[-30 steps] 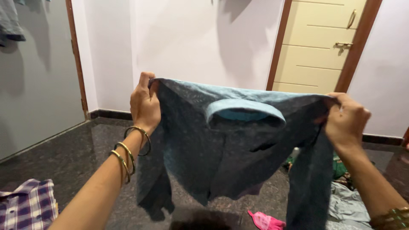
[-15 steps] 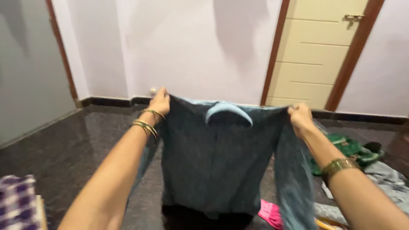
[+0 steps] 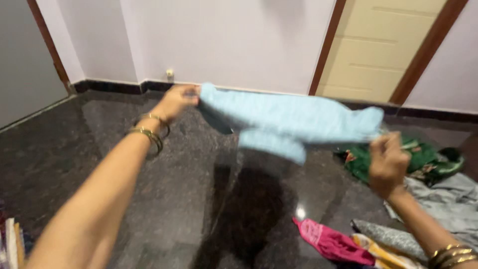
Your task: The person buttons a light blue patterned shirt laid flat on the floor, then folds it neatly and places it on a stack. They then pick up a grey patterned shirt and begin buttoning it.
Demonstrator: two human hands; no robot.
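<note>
Blue shirt (image 3: 294, 117) hung stretched between pinching left hand (image 3: 177, 99) and right hand (image 3: 388, 162); light grip, could slip floorward.

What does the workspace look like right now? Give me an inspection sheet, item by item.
Surface: dark polished stone floor, glossy, with reflections.
Job's things: light blue garment, blurred, stretched in the air between both hands.
Clutter: green cloth, grey cloth, pink cloth and a yellow patterned piece on the floor at right; folded fabric at the left edge.
Hands: left hand grips one end of the garment; right hand is closed at the other end; bangles on both wrists.
Cables: nothing seen.
Surroundings: pale wall, cream door with brown frame, small wall socket.
</note>
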